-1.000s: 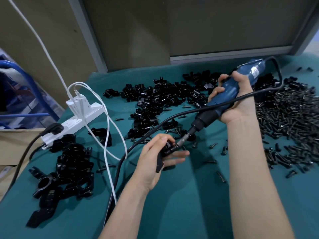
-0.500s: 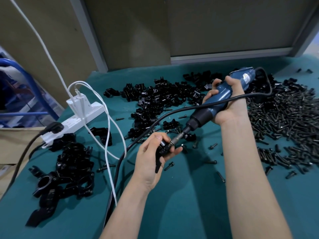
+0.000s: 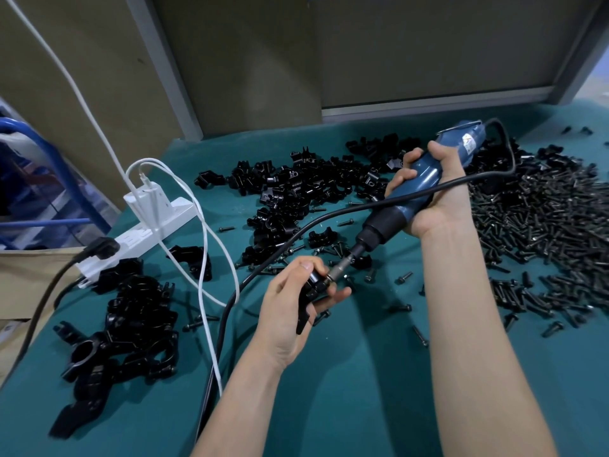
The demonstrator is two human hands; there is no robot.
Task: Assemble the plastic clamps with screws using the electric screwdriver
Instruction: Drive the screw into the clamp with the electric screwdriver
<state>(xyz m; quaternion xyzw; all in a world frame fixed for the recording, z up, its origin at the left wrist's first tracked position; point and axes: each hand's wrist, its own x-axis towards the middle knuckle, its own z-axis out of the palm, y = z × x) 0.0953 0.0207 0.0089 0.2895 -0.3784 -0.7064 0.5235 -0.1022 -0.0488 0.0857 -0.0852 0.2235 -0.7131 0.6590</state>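
My left hand (image 3: 290,308) grips a black plastic clamp (image 3: 309,296) just above the green table (image 3: 362,390). My right hand (image 3: 431,192) is wrapped round the blue electric screwdriver (image 3: 412,196), which slants down to the left. Its metal bit tip (image 3: 339,268) sits against the clamp's top, where a screw head shows. A heap of loose black clamp halves (image 3: 296,189) lies behind the hands. A wide spread of black screws (image 3: 543,232) covers the table to the right.
A pile of assembled black clamps (image 3: 131,324) lies at the left. A white power strip (image 3: 145,232) with white chargers and a black plug stands at the left edge. The screwdriver's black cord (image 3: 230,301) and a white cable (image 3: 207,291) cross the table. Stray screws (image 3: 402,278) lie around.
The screwdriver and my right hand have moved down and left, closing the bit onto the clamp. My left hand has shifted slightly left with the clamp.
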